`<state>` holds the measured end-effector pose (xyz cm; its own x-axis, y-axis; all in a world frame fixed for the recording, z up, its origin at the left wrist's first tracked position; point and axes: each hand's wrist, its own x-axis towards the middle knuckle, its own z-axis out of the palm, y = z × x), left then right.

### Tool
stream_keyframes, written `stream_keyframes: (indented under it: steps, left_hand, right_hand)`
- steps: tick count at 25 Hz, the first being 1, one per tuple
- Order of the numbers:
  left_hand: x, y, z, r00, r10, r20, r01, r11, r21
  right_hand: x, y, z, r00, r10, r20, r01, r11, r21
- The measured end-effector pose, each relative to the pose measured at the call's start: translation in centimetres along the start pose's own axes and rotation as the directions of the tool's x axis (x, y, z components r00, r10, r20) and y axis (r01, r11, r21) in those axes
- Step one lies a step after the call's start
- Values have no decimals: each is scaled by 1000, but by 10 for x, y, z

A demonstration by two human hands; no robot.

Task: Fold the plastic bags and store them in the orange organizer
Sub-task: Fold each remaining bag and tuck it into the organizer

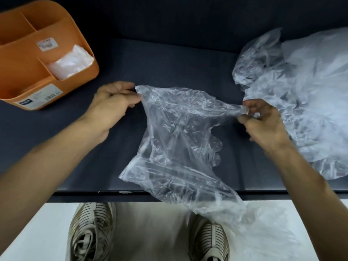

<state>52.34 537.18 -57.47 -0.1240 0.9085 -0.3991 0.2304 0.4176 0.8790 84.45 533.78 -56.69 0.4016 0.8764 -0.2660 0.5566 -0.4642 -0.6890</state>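
A clear bag [178, 136] is held up by its top edge over the dark table [169, 63]. One top corner is pinched by the left hand [113, 104], between thumb and fingers. The other top corner is pinched by the right hand [263, 125], with the fingertips squeezed on a bunched bit of plastic. The hands are kept well apart, so the top edge is pulled nearly straight between them. This is probably done so the wrinkles are stretched out before the bag is folded.

The rest of the bag is left to hang down. Its bottom part is draped past the near edge of the table, above the shoes [92, 232] on the pale floor. It is very crinkled and not yet flat, so no fold seems to be made yet.

The orange organizer [22, 68] is set to the left of the bag, near the left hand. A folded bag [71, 63] is already tucked in its small front pocket. The other pockets look bare, as far as can be seen.

A pile [301, 91] of loose bags is heaped to the right of the bag, just beside the right hand. It is likely kept there so the next bag can be reached fast. Much of the job seems to be left.
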Motion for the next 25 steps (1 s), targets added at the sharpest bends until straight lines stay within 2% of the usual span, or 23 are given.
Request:
stream_keyframes:
  steps: [2,6,10,12,16,19,21,25]
  left_hand:
    - [-1,5,9,997,47,58,-47,999,-4]
    - [-2,1,8,997,74,15,-72,993,-93]
    - [-6,-8,-11,999,37,29,-29,969,-246]
    - [-7,-11,-18,999,29,20,-22,959,-283]
    - [-5,-13,-19,999,35,31,-26,967,-254]
    - [-3,-15,-17,998,61,21,-56,978,-200]
    - [-2,-17,-17,998,67,7,-65,977,-202]
    - [-5,-17,-17,997,80,12,-76,974,-215]
  right_hand:
    - [-2,0,2,1000,4,13,-6,992,126]
    - [-7,2,-1,999,1,43,-14,954,299]
    - [-12,10,-11,985,51,167,-148,751,643]
    - [-14,11,-12,979,62,195,-182,693,697]
    - [-13,6,-1,984,131,118,-175,794,581]
    - [-5,-3,6,988,145,45,-152,919,363]
    - [-3,-8,7,985,150,82,-167,946,278]
    - [-4,-7,8,979,149,141,-183,944,274]
